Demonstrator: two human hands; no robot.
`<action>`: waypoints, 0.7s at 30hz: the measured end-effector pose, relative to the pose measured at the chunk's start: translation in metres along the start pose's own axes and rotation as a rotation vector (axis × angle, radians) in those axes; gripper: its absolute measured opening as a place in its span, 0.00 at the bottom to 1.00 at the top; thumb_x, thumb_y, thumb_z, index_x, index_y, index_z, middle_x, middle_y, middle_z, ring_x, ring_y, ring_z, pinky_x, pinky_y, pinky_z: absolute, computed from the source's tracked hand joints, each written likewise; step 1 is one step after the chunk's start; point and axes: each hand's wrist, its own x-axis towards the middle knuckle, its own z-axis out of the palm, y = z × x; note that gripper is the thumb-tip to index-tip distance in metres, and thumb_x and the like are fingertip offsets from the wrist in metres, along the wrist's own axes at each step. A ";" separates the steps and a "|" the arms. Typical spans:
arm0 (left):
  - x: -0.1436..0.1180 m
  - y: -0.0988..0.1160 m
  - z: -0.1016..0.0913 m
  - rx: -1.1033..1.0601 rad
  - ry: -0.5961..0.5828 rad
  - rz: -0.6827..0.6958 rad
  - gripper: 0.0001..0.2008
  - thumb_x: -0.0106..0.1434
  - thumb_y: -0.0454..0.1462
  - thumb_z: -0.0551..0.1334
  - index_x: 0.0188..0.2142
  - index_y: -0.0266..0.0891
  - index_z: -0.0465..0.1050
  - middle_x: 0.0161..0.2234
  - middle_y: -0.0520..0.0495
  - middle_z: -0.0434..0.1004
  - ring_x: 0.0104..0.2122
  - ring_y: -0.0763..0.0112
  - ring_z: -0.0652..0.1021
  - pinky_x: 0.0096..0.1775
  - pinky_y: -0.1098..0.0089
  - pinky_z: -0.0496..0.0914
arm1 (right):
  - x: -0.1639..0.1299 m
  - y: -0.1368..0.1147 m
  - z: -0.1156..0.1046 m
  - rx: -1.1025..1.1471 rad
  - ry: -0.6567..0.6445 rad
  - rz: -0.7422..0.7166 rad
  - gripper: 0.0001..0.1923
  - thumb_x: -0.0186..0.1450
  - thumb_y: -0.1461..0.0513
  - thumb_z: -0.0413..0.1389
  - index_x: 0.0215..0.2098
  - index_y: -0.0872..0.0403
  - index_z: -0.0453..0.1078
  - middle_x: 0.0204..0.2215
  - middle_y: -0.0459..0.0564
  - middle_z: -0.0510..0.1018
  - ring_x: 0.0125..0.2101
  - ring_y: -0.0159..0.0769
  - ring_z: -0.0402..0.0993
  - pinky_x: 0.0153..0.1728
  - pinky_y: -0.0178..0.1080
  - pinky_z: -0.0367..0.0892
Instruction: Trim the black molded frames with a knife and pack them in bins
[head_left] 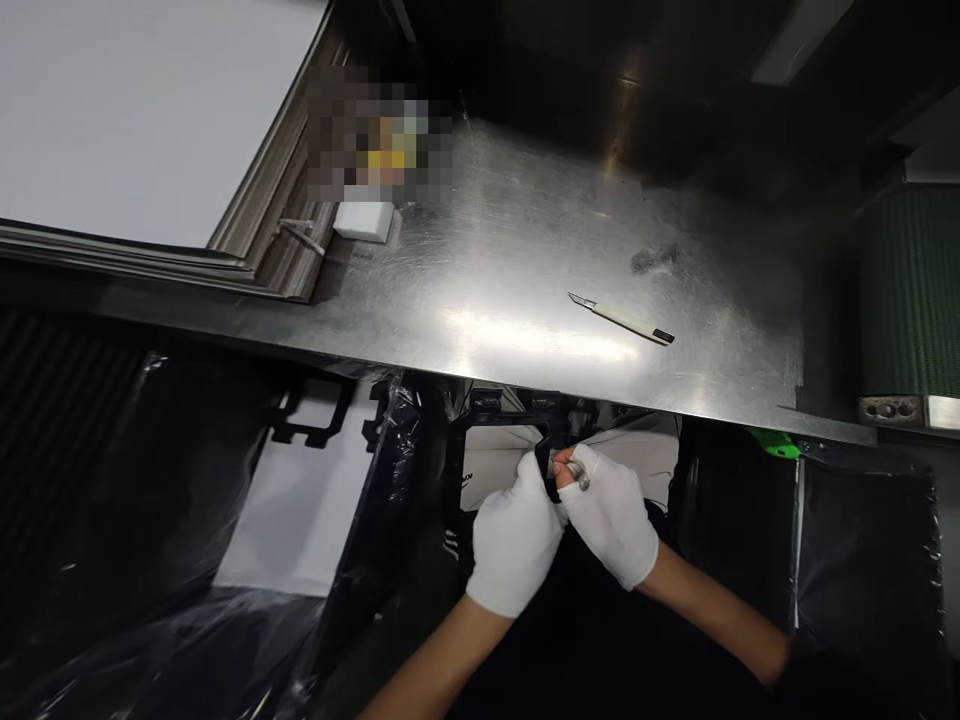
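Both gloved hands, left [516, 545] and right [609, 512], pinch a black frame [546, 452] at the table's [525, 250] 6 o'clock edge; it looks light, stiff plastic, best gripped by its bars.

Overhead light throws a hard white glare across the steel desk [525, 300], while everything under its front edge sinks into deep shadow. The white gloves [517, 545] stay bright and sharp. A pixelated patch [379, 135] blots the upper left; the corners darken.
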 end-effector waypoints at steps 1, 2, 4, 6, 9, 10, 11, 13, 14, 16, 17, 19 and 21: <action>0.001 0.002 -0.001 0.004 0.008 0.008 0.14 0.77 0.38 0.57 0.55 0.35 0.76 0.29 0.43 0.84 0.30 0.51 0.86 0.30 0.62 0.70 | -0.001 0.001 0.000 -0.011 0.020 -0.018 0.11 0.76 0.55 0.54 0.43 0.46 0.78 0.38 0.44 0.86 0.38 0.38 0.80 0.41 0.39 0.63; 0.002 0.004 -0.002 0.004 0.012 0.016 0.13 0.77 0.38 0.56 0.53 0.35 0.76 0.29 0.43 0.84 0.29 0.52 0.86 0.30 0.63 0.70 | -0.001 0.002 0.000 -0.023 0.035 -0.028 0.11 0.77 0.55 0.54 0.44 0.46 0.79 0.39 0.44 0.86 0.38 0.38 0.81 0.41 0.39 0.63; 0.003 0.008 -0.003 0.000 0.011 0.025 0.12 0.77 0.37 0.56 0.51 0.35 0.77 0.28 0.43 0.83 0.28 0.53 0.86 0.29 0.63 0.70 | -0.002 0.003 -0.001 -0.054 0.052 -0.023 0.11 0.76 0.56 0.54 0.43 0.46 0.78 0.37 0.43 0.86 0.37 0.38 0.80 0.40 0.38 0.62; 0.004 0.011 -0.002 -0.001 -0.005 0.026 0.12 0.77 0.36 0.56 0.51 0.35 0.77 0.28 0.43 0.82 0.28 0.53 0.86 0.29 0.63 0.70 | -0.002 0.004 -0.003 -0.072 0.052 -0.007 0.10 0.76 0.56 0.54 0.42 0.46 0.78 0.35 0.42 0.85 0.35 0.37 0.80 0.38 0.38 0.61; 0.004 0.012 0.001 0.002 -0.031 0.034 0.13 0.77 0.35 0.55 0.52 0.34 0.77 0.30 0.43 0.82 0.29 0.53 0.86 0.29 0.62 0.70 | 0.001 0.003 -0.005 -0.086 0.048 0.006 0.10 0.76 0.57 0.54 0.40 0.47 0.77 0.33 0.43 0.84 0.33 0.36 0.78 0.36 0.37 0.60; 0.005 0.012 0.002 0.004 -0.038 0.038 0.13 0.77 0.34 0.54 0.52 0.34 0.77 0.31 0.43 0.83 0.30 0.53 0.86 0.30 0.62 0.70 | 0.002 0.003 -0.005 -0.095 0.051 0.005 0.10 0.75 0.57 0.54 0.39 0.47 0.76 0.32 0.43 0.84 0.32 0.35 0.78 0.36 0.36 0.60; 0.005 0.012 0.003 0.006 -0.045 0.038 0.13 0.78 0.34 0.54 0.51 0.34 0.77 0.32 0.43 0.83 0.30 0.54 0.86 0.30 0.62 0.70 | 0.004 0.002 -0.004 -0.110 0.059 0.002 0.09 0.75 0.57 0.54 0.38 0.48 0.75 0.30 0.43 0.82 0.31 0.35 0.76 0.35 0.36 0.59; 0.005 0.012 0.004 0.004 -0.059 0.033 0.13 0.78 0.34 0.54 0.50 0.35 0.77 0.32 0.43 0.83 0.31 0.54 0.86 0.30 0.62 0.69 | 0.006 0.001 -0.002 -0.143 0.083 -0.003 0.09 0.72 0.59 0.55 0.33 0.49 0.71 0.26 0.42 0.78 0.27 0.33 0.71 0.33 0.36 0.56; 0.005 0.012 0.003 -0.001 -0.069 0.031 0.12 0.77 0.35 0.55 0.50 0.36 0.77 0.32 0.42 0.83 0.31 0.54 0.86 0.31 0.62 0.69 | 0.007 0.000 -0.001 -0.152 0.095 -0.007 0.10 0.70 0.60 0.56 0.30 0.49 0.68 0.24 0.41 0.74 0.25 0.32 0.67 0.31 0.36 0.54; 0.005 0.011 0.001 -0.031 -0.077 0.008 0.10 0.76 0.38 0.58 0.50 0.37 0.77 0.33 0.42 0.84 0.32 0.51 0.87 0.32 0.61 0.70 | 0.007 0.000 -0.003 -0.128 0.094 -0.027 0.12 0.67 0.61 0.55 0.25 0.50 0.63 0.20 0.39 0.67 0.24 0.31 0.61 0.30 0.36 0.52; 0.004 0.009 -0.002 -0.058 -0.068 -0.024 0.11 0.76 0.41 0.61 0.51 0.37 0.76 0.33 0.41 0.85 0.33 0.49 0.87 0.32 0.60 0.70 | 0.007 0.001 -0.006 -0.082 0.082 -0.041 0.11 0.66 0.62 0.55 0.25 0.50 0.63 0.20 0.39 0.66 0.24 0.30 0.60 0.30 0.36 0.53; 0.003 0.004 -0.008 -0.158 -0.033 -0.134 0.20 0.71 0.49 0.67 0.53 0.38 0.74 0.32 0.42 0.85 0.34 0.46 0.87 0.34 0.59 0.72 | 0.006 0.005 -0.016 0.058 0.054 -0.066 0.07 0.65 0.61 0.55 0.28 0.50 0.68 0.22 0.39 0.69 0.26 0.31 0.64 0.31 0.35 0.56; -0.001 -0.003 -0.016 -0.327 -0.023 -0.257 0.24 0.66 0.53 0.70 0.53 0.41 0.72 0.32 0.45 0.85 0.35 0.46 0.87 0.36 0.59 0.74 | 0.006 0.012 -0.029 0.171 0.067 -0.060 0.08 0.67 0.58 0.56 0.30 0.50 0.70 0.25 0.40 0.71 0.28 0.32 0.67 0.32 0.35 0.60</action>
